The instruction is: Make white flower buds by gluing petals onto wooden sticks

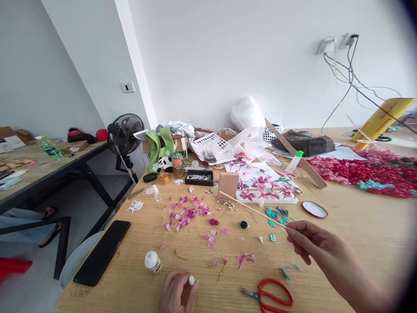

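Craft workroom (petals [187, 213], scissors [269, 295])

Your landmark: flat black phone [102, 252] at the wooden table's [358, 234] left edge. Right of it, small white round bottle [152, 261]; farther right, red-handled scissors [267, 296]. Beyond it, scattered pink petals [187, 213], black standing fan [124, 134].

left hand [177, 292]: low, curled (fingers pinched) | right hand [312, 243]: extended, pinching

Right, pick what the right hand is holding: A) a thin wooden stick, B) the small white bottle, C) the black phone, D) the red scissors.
A: the right hand pinches one end of the thin wooden stick, which angles up over the table; the red scissors lie untouched below it.
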The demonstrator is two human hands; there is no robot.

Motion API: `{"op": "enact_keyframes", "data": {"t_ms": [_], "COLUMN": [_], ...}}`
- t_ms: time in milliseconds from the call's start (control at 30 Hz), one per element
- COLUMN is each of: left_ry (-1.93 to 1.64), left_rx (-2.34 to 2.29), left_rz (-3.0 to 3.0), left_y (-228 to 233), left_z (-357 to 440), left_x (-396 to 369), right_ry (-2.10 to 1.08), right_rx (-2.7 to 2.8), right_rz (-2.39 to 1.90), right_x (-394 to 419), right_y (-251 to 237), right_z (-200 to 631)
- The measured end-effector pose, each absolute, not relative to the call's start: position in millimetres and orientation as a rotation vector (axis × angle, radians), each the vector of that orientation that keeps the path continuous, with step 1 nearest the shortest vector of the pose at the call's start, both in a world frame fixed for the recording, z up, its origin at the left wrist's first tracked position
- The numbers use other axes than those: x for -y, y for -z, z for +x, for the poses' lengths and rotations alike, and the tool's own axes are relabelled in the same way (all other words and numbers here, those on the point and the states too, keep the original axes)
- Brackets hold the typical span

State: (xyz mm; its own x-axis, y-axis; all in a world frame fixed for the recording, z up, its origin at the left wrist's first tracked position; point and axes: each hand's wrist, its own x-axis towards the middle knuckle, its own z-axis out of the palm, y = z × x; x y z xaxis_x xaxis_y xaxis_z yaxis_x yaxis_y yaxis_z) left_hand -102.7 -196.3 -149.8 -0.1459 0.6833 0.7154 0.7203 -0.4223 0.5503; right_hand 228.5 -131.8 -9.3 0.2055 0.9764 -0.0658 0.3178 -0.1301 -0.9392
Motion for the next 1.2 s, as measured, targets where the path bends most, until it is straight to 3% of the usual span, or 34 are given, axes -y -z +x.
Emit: {"op": "enact_keyframes", "data": {"t_ms": [367, 667, 1200], "left_ry": [1.509, 1.552, 1.759], "left_rx": [1.612, 1.637, 1.969], "left_rz": [-2.219, -2.386, -2.602], "left_y": [98.1, 56.1, 68.4], "left_z": [-87.9, -61.2, -57.1], "left_x": [206.7, 204.4, 208.1], "right_ry": [-1.025, -1.321, -1.544], "right_rx": [1.146, 1.112, 0.926], "right_rz": [-1.467, -1.237, -0.983], "right_x": [159.6, 177.1, 182.4], "right_y": [11.0, 19.9, 42.5], "right_z": [219.5, 188.3, 161.4]}}
